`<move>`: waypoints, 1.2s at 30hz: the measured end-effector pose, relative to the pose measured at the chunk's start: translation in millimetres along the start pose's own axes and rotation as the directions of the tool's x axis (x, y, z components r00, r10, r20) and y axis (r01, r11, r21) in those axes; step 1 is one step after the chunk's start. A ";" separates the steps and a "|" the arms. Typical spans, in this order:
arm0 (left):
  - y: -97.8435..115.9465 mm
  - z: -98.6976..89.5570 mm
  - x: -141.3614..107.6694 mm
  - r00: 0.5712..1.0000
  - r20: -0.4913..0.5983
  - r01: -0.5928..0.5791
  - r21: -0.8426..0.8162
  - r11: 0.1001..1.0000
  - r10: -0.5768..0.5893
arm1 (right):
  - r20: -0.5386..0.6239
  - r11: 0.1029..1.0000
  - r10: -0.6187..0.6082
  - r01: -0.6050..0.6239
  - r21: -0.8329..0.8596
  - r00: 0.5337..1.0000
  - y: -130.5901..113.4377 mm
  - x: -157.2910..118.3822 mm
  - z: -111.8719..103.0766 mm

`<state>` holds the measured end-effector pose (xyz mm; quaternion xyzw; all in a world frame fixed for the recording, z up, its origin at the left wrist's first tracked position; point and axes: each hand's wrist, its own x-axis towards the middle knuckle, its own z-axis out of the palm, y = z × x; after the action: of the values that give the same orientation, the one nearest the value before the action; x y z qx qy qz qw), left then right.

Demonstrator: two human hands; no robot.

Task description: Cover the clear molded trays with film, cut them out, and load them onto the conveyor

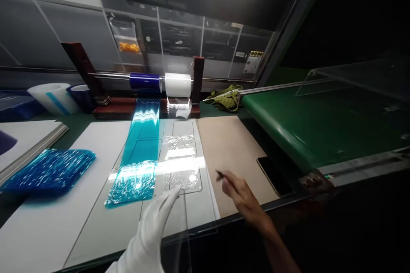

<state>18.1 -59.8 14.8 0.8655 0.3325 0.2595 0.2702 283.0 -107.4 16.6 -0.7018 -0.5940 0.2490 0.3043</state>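
Right of teal film (144, 149) on the desk (77, 126), our gloved left hand (153, 227) pinches a clear sheet (186, 222) by clear film (182, 175); our right hand (241, 194) grasps a small dark tool (219, 174). We're probably positioning the sheet; the next move calls for steadiness.

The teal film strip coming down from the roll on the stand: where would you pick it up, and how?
I'd pinch the teal film strip by its near edge, coming in from the wearer's side. That end looks loose and wrinkled, so fingers could probably slip under it, while the far end runs up to the dark blue roll.
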 end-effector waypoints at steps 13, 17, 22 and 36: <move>4.9 0.0 2.0 0.983 0.156 -0.098 -0.027 0.995 0.101 | 0.314 0.955 0.054 -0.141 0.263 0.948 -54.0 -61.1 39.2; 9.7 -8.6 3.0 0.968 0.247 -0.037 -0.047 0.998 0.048 | 0.309 0.967 0.015 -0.092 0.236 0.951 -55.2 -58.6 44.2; 17.2 -21.1 6.1 0.938 0.344 -0.022 -0.054 0.998 0.039 | 0.301 0.968 -0.017 -0.060 0.244 0.953 -55.0 -57.9 46.0; 18.8 -19.4 11.1 0.907 0.419 -0.008 -0.077 0.997 0.040 | 0.218 0.976 -0.072 0.023 0.217 0.973 -53.2 -58.5 48.1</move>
<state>21.2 -58.0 43.9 0.8946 0.2460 0.0828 0.3639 202.6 -152.9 21.1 -0.6181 -0.6113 0.3814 0.3145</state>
